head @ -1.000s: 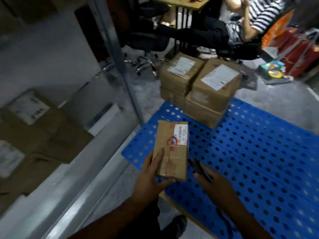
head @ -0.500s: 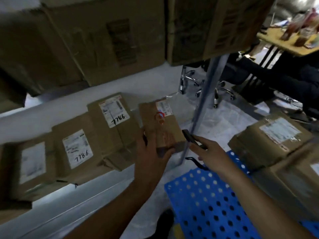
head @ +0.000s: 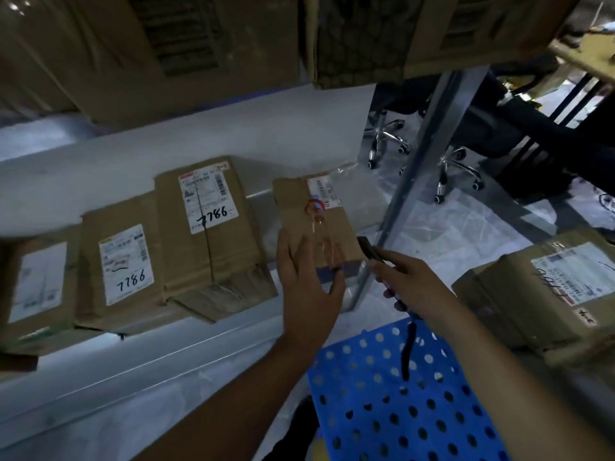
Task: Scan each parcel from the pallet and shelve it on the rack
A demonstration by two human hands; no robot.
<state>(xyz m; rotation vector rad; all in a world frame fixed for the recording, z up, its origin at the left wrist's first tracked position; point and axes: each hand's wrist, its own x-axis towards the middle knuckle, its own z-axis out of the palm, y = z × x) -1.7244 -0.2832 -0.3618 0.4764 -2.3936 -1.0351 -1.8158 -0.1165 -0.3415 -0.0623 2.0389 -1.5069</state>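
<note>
The left hand [head: 309, 287] reaches forward, back up, with its fingers [head: 283, 247] straight and spread. It lies flat over the near end of a small brown cardboard parcel with a red scribble [head: 316, 217], pressing rather than clasping it. The right hand [head: 411, 282] hovers just beside it, fingers curled tight round a dark handheld scanner [head: 368, 249], and a dark wrist cord [head: 406, 351] dangles below. The parcel lies flat on the grey metal rack shelf [head: 199, 341], at the right end next to the grey metal upright [head: 429, 154]. The shelf holds four parcels in a row. Besides the small one there is a tall brown parcel marked 7786 [head: 206, 227], a second brown parcel marked 7786 [head: 123, 271], and a blurred parcel at the far left [head: 33, 281]. Large brown cartons [head: 186, 44] fill the level above. Below the hands is one blue perforated plastic pallet [head: 399, 414], and a labelled brown carton [head: 532, 311] sits at its right.
</note>
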